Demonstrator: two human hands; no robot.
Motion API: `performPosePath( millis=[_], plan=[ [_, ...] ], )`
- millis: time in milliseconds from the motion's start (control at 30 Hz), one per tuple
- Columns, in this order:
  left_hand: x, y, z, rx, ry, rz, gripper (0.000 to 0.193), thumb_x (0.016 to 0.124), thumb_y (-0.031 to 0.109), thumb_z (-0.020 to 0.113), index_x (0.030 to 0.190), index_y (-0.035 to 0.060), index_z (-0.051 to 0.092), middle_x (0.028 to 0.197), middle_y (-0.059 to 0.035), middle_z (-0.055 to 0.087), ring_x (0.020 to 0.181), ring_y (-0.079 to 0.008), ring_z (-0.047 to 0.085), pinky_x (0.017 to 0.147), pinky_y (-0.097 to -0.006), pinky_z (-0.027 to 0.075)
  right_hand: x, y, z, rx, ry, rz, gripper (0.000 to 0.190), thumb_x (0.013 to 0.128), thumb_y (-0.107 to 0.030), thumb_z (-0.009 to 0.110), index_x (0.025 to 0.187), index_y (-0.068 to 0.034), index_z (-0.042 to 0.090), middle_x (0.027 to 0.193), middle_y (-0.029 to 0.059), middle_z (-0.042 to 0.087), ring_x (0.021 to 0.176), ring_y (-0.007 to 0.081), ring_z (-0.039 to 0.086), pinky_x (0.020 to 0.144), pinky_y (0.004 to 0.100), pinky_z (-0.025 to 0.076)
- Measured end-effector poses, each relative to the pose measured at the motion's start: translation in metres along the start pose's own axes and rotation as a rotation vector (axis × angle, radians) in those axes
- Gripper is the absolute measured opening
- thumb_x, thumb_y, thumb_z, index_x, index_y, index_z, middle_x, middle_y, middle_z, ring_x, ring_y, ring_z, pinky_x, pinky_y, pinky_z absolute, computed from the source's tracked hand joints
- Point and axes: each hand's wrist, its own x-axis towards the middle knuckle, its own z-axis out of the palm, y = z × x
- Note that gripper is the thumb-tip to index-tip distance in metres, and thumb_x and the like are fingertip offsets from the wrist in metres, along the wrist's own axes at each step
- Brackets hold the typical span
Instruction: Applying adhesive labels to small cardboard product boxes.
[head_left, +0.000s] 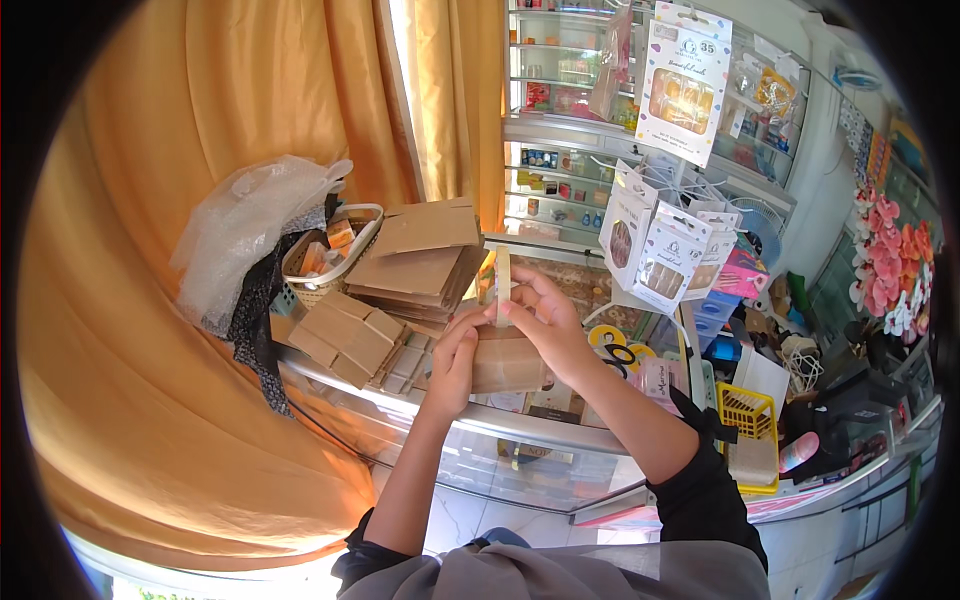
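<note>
A small brown cardboard box (508, 365) sits near the front edge of the glass display counter. My right hand (546, 311) holds a roll of adhesive tape (503, 279) on edge above the box, seen nearly side-on. At the box's left end is my left hand (456, 352), its fingertips near the underside of the tape roll; whether they hold the tape's end or the box cannot be made out. Folded cardboard boxes (349, 337) lie to the left of my left hand, with a stack of flattened cardboard (409, 274) behind them. Black-handled scissors (618, 358) lie to the right of the box.
A wicker basket (319, 281) with orange packs stands at the back left, beside bubble wrap (247, 225) and an orange curtain (187, 420). A wire rack bears boxes of false nails (670, 255) at the right. Farther right are a yellow plastic basket (750, 412) and a fan (757, 229).
</note>
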Motion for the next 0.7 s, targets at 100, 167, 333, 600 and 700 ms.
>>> performPosePath(
  millis=[100, 167, 333, 600, 700],
  plan=[
    [0.0001, 0.0012, 0.0001, -0.005, 0.001, 0.002, 0.03, 0.095, 0.011, 0.035, 0.107, -0.002, 0.059, 0.116, -0.0148, 0.057, 0.111, -0.0253, 0.051, 0.1, -0.0335, 0.033, -0.0015, -0.002, -0.0003, -0.1, -0.013, -0.023, 0.047, 0.09, -0.004, 0.054, 0.134, -0.001, 0.039, 0.1, 0.0067, 0.062, 0.095, 0.0102, 0.058, 0.084, 0.0249, 0.043],
    [0.0002, 0.002, 0.0005, -0.013, -0.002, 0.003, 0.03, 0.095, 0.011, 0.035, 0.107, -0.002, 0.059, 0.116, -0.015, 0.057, 0.112, -0.0256, 0.051, 0.101, -0.0336, 0.033, -0.0013, 0.0001, -0.0014, -0.137, -0.014, -0.042, 0.048, 0.089, -0.002, 0.054, 0.134, -0.001, 0.039, 0.1, 0.0063, 0.063, 0.095, 0.0097, 0.058, 0.082, 0.0242, 0.042],
    [-0.0003, 0.0015, -0.0002, -0.006, 0.005, -0.011, 0.03, 0.095, 0.011, 0.035, 0.107, -0.0021, 0.059, 0.115, -0.0153, 0.057, 0.112, -0.0262, 0.051, 0.101, -0.0339, 0.032, -0.0019, -0.0009, -0.0012, -0.187, -0.025, -0.066, 0.05, 0.087, 0.001, 0.052, 0.135, -0.002, 0.038, 0.101, 0.0053, 0.063, 0.096, 0.0086, 0.057, 0.079, 0.0227, 0.04],
    [0.0014, -0.0002, 0.0003, -0.014, -0.011, 0.019, 0.03, 0.095, 0.011, 0.035, 0.107, -0.0013, 0.059, 0.115, -0.0153, 0.057, 0.113, -0.0264, 0.05, 0.101, -0.0348, 0.033, 0.0, 0.0036, -0.0021, -0.017, -0.043, -0.043, 0.046, 0.089, 0.001, 0.049, 0.134, -0.001, 0.037, 0.096, 0.0049, 0.058, 0.096, 0.0109, 0.053, 0.09, 0.0271, 0.04],
    [0.0019, -0.0007, -0.0004, -0.006, -0.017, 0.024, 0.03, 0.095, 0.011, 0.035, 0.107, -0.0011, 0.059, 0.116, -0.0152, 0.057, 0.112, -0.0267, 0.051, 0.101, -0.0352, 0.033, -0.0006, 0.0011, -0.001, -0.021, -0.043, -0.042, 0.045, 0.09, 0.0, 0.048, 0.134, -0.001, 0.037, 0.095, 0.0047, 0.057, 0.095, 0.0109, 0.052, 0.091, 0.0274, 0.039]
  ],
)
